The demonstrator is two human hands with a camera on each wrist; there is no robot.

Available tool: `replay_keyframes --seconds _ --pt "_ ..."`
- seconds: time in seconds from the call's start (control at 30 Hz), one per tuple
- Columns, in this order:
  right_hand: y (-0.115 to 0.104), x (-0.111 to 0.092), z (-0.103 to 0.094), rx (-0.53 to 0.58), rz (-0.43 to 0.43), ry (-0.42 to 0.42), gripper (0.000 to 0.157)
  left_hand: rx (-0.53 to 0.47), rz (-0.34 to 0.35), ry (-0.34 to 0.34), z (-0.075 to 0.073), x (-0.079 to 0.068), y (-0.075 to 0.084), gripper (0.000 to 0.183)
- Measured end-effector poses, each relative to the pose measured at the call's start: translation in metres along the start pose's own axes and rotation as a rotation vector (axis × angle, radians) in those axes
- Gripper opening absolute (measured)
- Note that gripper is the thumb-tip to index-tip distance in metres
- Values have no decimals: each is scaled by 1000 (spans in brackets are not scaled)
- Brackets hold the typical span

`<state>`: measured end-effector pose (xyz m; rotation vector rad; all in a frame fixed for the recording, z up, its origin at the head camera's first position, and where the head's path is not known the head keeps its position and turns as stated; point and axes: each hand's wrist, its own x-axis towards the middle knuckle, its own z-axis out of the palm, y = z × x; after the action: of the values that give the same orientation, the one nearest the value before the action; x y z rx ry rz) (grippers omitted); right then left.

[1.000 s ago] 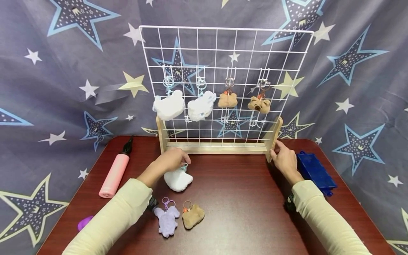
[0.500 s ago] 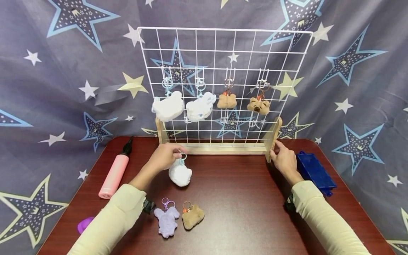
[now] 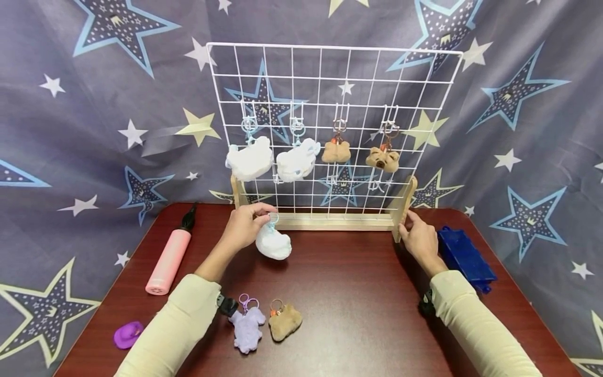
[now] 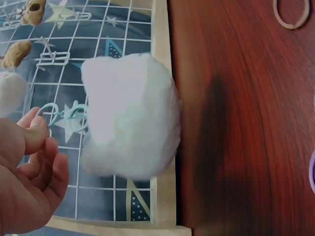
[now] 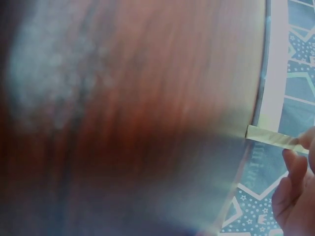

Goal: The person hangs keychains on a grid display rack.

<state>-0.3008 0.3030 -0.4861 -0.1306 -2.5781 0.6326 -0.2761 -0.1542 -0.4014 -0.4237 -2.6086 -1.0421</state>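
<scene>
My left hand point(image 3: 243, 226) pinches the pale blue ring of a white plush keychain point(image 3: 274, 244) between thumb and fingertips. The plush hangs from it over the table, in front of the rack's base. In the left wrist view the fluffy white plush point(image 4: 130, 118) dangles beside the curled fingers. At the other end, my right hand point(image 3: 421, 238) grips the wooden side support point(image 3: 403, 209) of a white wire grid rack point(image 3: 334, 50). Two white plush keychains point(image 3: 250, 159) and two brown bear keychains point(image 3: 383, 159) hang from hooks on the grid.
A lilac plush keychain point(image 3: 247, 330) and a brown one point(image 3: 285, 322) lie on the table near the left forearm. A pink pump point(image 3: 169, 262) and a purple object point(image 3: 127, 335) are at left. A blue tray point(image 3: 466, 259) lies right of the right hand.
The left hand has lifted the white plush keychain by its ring, up and toward the rack. The right hand has stayed on the wooden support.
</scene>
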Motion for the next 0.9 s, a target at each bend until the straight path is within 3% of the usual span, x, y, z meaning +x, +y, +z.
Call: replay_keyframes --seconds 0.3,0.63,0.9 --pt "1 -2 1 3 0 8 43 -62 -36 101 4 9 7 21" --pt "0 -1 0 2 -6 21 39 -192 -95 273 4 23 20 21" --pt "0 -1 1 3 -4 15 39 -285 -132 321 6 32 24 21"
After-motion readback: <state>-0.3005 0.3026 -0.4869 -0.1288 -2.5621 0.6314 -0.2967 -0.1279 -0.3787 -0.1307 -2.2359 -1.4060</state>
